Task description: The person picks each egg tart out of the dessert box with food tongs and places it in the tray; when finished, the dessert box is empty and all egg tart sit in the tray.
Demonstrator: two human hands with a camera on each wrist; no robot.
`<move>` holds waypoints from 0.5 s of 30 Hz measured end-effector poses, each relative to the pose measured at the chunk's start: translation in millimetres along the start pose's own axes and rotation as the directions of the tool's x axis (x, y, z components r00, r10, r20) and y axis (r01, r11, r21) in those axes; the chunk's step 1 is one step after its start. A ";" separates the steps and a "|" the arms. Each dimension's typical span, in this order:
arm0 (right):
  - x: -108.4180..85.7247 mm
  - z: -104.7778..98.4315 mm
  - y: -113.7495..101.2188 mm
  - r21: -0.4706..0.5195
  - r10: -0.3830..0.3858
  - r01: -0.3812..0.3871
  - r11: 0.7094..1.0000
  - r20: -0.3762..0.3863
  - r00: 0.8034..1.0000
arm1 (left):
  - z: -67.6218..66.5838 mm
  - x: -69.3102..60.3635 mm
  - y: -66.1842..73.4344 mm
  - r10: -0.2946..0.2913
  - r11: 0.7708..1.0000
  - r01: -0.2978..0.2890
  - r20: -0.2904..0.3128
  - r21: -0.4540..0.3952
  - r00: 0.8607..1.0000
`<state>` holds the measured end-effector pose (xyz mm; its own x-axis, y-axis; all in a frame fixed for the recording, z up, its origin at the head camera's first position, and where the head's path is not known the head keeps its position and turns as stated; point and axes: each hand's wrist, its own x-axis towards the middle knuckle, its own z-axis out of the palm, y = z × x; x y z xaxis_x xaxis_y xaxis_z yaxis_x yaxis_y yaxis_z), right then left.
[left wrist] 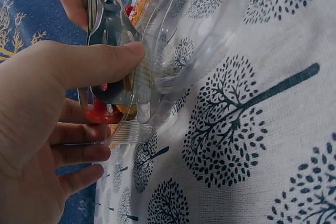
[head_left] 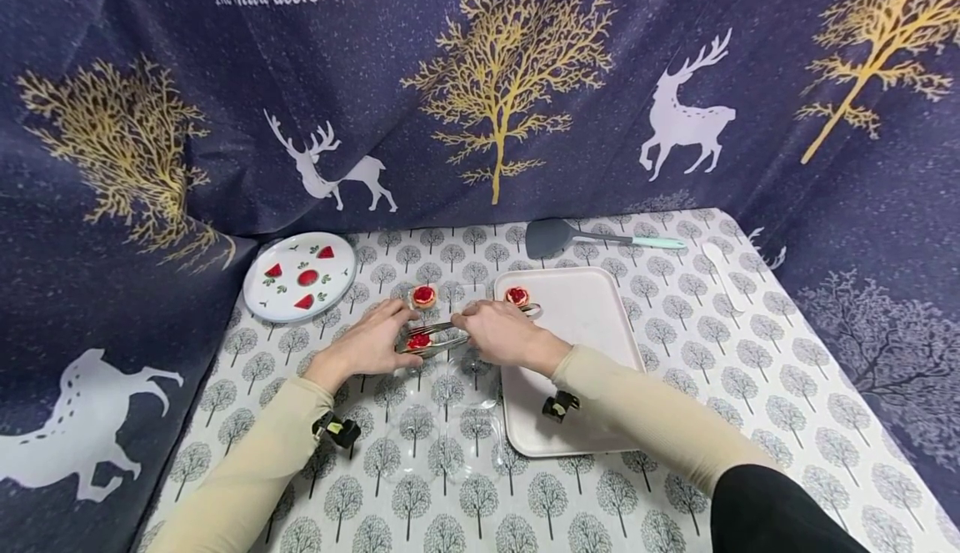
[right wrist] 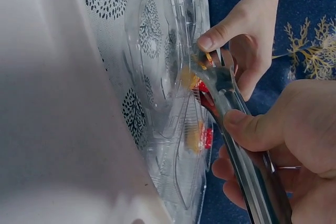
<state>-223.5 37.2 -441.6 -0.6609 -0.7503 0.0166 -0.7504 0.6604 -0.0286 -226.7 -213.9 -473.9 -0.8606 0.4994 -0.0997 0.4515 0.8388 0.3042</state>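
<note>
My right hand (head_left: 504, 334) grips metal tongs (right wrist: 247, 169) by the arms, with the thumb on one arm. The tong ends stand spread on both sides of a small red-topped tart (head_left: 418, 341) in a clear plastic box (head_left: 446, 440). My left hand (head_left: 372, 338) reaches around the tong ends and that tart, thumb on the near side, fingers on the far side. In the left wrist view its thumb (left wrist: 113, 59) lies against the tong end and the other fingers extend loosely. Behind is a second tart (head_left: 423, 296).
A white tray (head_left: 581, 319) is at the right, with a third tart (head_left: 517, 295) at its far left corner. A watermelon-patterned plate (head_left: 288, 286) stands far left. At the back lie a spatula (head_left: 551, 238) and a white utensil (head_left: 723, 276).
</note>
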 end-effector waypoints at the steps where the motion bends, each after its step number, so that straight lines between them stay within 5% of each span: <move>1: -0.4 -0.7 0.1 0.004 0.001 -0.001 1.000 0.001 1.000 | -0.1 -0.1 0.1 0.000 1.000 0.000 0.001 -0.001 1.000; 15: -8.6 -5.2 9.0 0.107 0.061 -0.059 0.993 -0.018 0.998 | 0.5 -0.7 -0.4 0.019 1.000 -0.019 -0.005 -0.003 1.000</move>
<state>-224.7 49.8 -436.8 -0.7057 -0.7078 0.0329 -0.7047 0.6963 -0.1359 -226.2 -214.4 -474.4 -0.8532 0.5141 -0.0887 0.4671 0.8286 0.3086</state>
